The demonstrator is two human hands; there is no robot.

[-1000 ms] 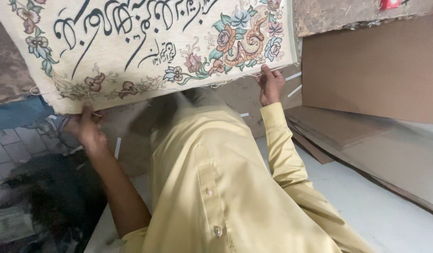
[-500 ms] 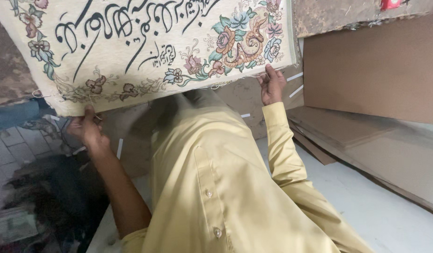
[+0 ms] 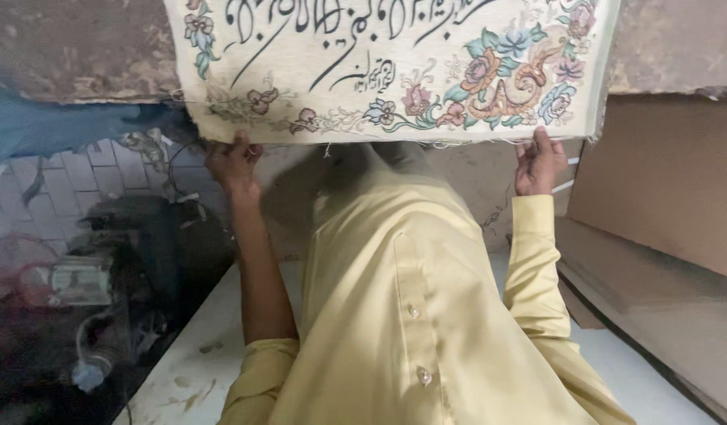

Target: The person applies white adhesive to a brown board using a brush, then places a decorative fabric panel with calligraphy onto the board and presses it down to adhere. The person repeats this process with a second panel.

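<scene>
Rough plaster wall (image 3: pixel 72 47) and a pale worktop (image 3: pixel 198 370) frame the scene, with brown cardboard sheets (image 3: pixel 662 181) leaning to the right. Left hand (image 3: pixel 233 161) is closed on the lower edge of a woven tapestry panel (image 3: pixel 395 63), fingers curled over the hem near its left corner; right hand (image 3: pixel 539 161) pinches the same hem near the right corner. That panel hangs spread flat before the wall, cream cloth with dark script and floral borders. It looks light and soft, likely to sag or fold between the grips, with loose threads at the frayed hem, so holding both corners and keeping it taut seems best. Dark clutter (image 3: pixel 103 283) sits lower left.
</scene>
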